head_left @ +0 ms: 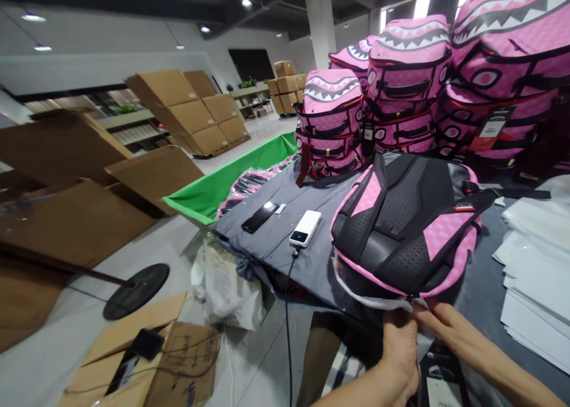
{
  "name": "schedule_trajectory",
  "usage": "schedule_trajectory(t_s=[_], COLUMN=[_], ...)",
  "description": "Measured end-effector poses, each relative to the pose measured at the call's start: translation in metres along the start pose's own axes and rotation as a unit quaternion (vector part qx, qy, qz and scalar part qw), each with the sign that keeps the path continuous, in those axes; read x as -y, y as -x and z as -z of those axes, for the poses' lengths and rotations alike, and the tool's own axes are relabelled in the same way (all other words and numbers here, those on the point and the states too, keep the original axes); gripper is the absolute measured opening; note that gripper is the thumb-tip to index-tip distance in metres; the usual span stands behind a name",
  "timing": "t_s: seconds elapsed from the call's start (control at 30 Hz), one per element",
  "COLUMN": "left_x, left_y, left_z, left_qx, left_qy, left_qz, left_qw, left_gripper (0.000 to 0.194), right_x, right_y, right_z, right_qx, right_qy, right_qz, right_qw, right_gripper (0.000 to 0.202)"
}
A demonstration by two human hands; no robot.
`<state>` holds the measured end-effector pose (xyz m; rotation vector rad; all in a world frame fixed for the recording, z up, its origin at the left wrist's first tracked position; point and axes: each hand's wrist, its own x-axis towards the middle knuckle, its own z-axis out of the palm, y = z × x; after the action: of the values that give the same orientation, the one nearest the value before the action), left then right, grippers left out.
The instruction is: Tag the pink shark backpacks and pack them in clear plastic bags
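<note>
A pink and black backpack (401, 217) lies on the grey-covered table with its padded back panel and shoulder straps facing up. Along its near edge runs a whitish, translucent plastic bag (371, 300), partly under the backpack. My left hand (401, 345) is closed on the bag's edge, just below the backpack. Beside it, my right hand (445, 324) grips the same plastic, its fingertips partly hidden. Below my hands is a black tag with a white label (443, 389), cut off by the frame's lower edge.
A white power bank (306, 228) with a black cable and a dark phone (259, 217) lie left of the backpack. White sheets (538, 288) are stacked at right. Pink backpacks (329, 122) are piled behind. A green bin (196, 202) and cardboard boxes (191, 107) stand at left.
</note>
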<state>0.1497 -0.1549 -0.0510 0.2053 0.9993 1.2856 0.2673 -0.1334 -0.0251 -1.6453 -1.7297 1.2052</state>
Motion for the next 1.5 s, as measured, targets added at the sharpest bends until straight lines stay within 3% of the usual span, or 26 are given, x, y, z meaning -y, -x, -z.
schedule_trajectory(t_s=[0.07, 0.13, 0.2, 0.23, 0.27, 0.3, 0.37, 0.4, 0.43, 0.5, 0.6, 0.73, 0.87, 0.97, 1.03, 1.13, 1.2, 1.33, 1.5], left_x=[-0.002, -0.004, -0.009, -0.012, -0.017, -0.023, -0.037, -0.045, -0.052, -0.063, -0.073, -0.081, -0.087, -0.089, -0.089, -0.083, -0.075, -0.056, -0.047], left_y=[0.003, 0.007, 0.012, 0.013, 0.014, 0.013, 0.009, 0.005, 0.000, -0.008, -0.017, -0.019, -0.020, -0.017, -0.013, -0.008, -0.007, -0.017, -0.032], left_z=[0.007, 0.024, 0.048, 0.060, 0.070, 0.079, 0.086, 0.085, 0.082, 0.072, 0.060, 0.054, 0.050, 0.053, 0.060, 0.075, 0.081, 0.077, 0.066], left_qx=[0.044, 0.092, 0.116, 0.127, 0.143, 0.153, 0.138, 0.118, 0.093, 0.049, 0.042, 0.074, 0.076, 0.062, 0.057, 0.124, 0.166, 0.140, 0.103], left_qy=[-0.005, -0.040, -0.130, -0.192, -0.256, -0.318, -0.423, -0.467, -0.504, -0.558, -0.583, -0.588, -0.589, -0.573, -0.540, -0.517, -0.545, -0.588, -0.578], left_qz=[0.008, -0.006, -0.080, -0.157, -0.262, -0.377, -0.563, -0.612, -0.634, -0.632, -0.616, -0.594, -0.545, -0.532, -0.593, -0.702, -0.707, -0.673, -0.687], left_qw=[0.999, 0.995, 0.982, 0.960, 0.920, 0.857, 0.697, 0.627, 0.579, 0.536, 0.527, 0.544, 0.592, 0.621, 0.595, 0.473, 0.419, 0.427, 0.429], left_gripper=[0.063, 0.059, 0.051, 0.044, 0.035, 0.025, 0.019, 0.022, 0.023, 0.024, 0.029, 0.028, 0.032, 0.027, 0.019, 0.030, 0.037, 0.044, 0.026], right_x=[-0.007, -0.010, -0.006, -0.002, 0.003, 0.008, 0.017, 0.020, 0.022, 0.021, 0.014, 0.006, 0.012, 0.023, 0.028, 0.027, 0.023, 0.018, 0.010], right_y=[0.001, 0.009, 0.020, 0.024, 0.026, 0.027, 0.023, 0.020, 0.017, 0.013, 0.015, 0.017, 0.012, 0.009, 0.007, 0.005, 0.004, 0.003, 0.019], right_z=[0.002, 0.003, 0.000, -0.005, -0.011, -0.018, -0.032, -0.038, -0.042, -0.046, -0.044, -0.042, -0.044, -0.045, -0.044, -0.045, -0.045, -0.045, -0.036], right_qx=[-0.037, -0.131, -0.243, -0.288, -0.324, -0.352, -0.391, -0.403, -0.412, -0.415, -0.415, -0.414, -0.432, -0.445, -0.445, -0.444, -0.449, -0.454, -0.422], right_qy=[0.086, 0.181, 0.261, 0.298, 0.334, 0.369, 0.426, 0.438, 0.435, 0.409, 0.382, 0.421, 0.467, 0.470, 0.470, 0.462, 0.455, 0.461, 0.458], right_qz=[0.042, 0.128, 0.236, 0.282, 0.313, 0.329, 0.322, 0.312, 0.305, 0.309, 0.323, 0.309, 0.301, 0.291, 0.281, 0.295, 0.302, 0.286, 0.347], right_qw=[0.995, 0.966, 0.904, 0.865, 0.828, 0.795, 0.750, 0.741, 0.740, 0.752, 0.760, 0.745, 0.710, 0.704, 0.708, 0.709, 0.708, 0.707, 0.702], right_gripper=[0.074, 0.067, 0.054, 0.048, 0.043, 0.040, 0.040, 0.040, 0.039, 0.035, 0.034, 0.029, 0.021, 0.024, 0.026, 0.029, 0.033, 0.036, 0.022])
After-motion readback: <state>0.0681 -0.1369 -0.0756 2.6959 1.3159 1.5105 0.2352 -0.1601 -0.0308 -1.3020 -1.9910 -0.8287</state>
